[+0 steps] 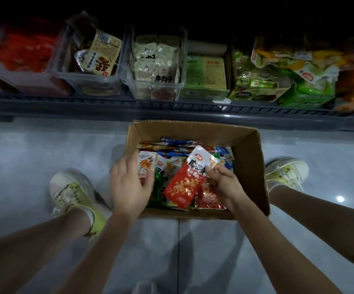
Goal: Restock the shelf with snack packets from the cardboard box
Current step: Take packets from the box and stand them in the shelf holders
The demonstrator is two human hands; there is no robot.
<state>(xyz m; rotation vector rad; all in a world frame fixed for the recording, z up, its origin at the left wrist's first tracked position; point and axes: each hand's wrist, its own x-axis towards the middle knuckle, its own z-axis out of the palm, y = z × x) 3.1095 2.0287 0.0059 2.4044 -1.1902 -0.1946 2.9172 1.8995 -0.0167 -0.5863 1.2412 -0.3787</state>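
An open cardboard box sits on the floor between my feet, holding several mixed snack packets. My right hand pinches a red and white snack packet by its edge and holds it tilted above the others. My left hand reaches into the box's left side, its fingers on an orange and white packet. The dim shelf runs across the top of the view.
On the shelf stand clear plastic bins and green cartons of snacks, with loose bags at the right. My two shoes flank the box on a grey tiled floor.
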